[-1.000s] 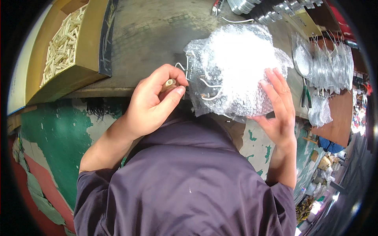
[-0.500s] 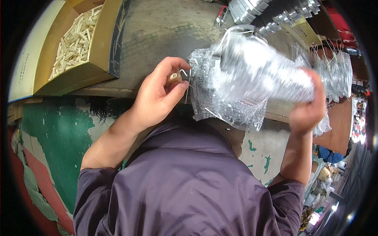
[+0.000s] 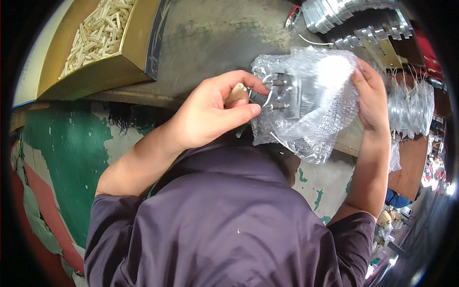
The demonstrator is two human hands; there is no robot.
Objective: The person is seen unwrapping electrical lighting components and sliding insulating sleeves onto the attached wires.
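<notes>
A grey metal part (image 3: 297,98) with two dark terminals and short white wires (image 3: 268,95) lies within clear bubble wrap (image 3: 306,143) in front of me. My left hand (image 3: 213,112) holds a small cream tube (image 3: 234,94) in its curled fingers. Its thumb and forefinger reach to the wire ends, and whether they grip one I cannot tell. At the wrap's right edge, my right hand (image 3: 372,98) pinches the clear plastic between thumb and fingers. Glare and the plastic hide much of the metal part.
An open cardboard box (image 3: 136,52) of cream tubes stands at the far left of the worktable (image 3: 205,43). Red-handled pliers (image 3: 292,18) lie at the back, beside stacked silvery metal parts (image 3: 342,13). More wrapped, wired pieces (image 3: 410,107) stand at right.
The plastic in my right hand has stopped its fast sweep, and the metal part's terminals now show toward my left hand. My left hand has moved right, still with the tube.
</notes>
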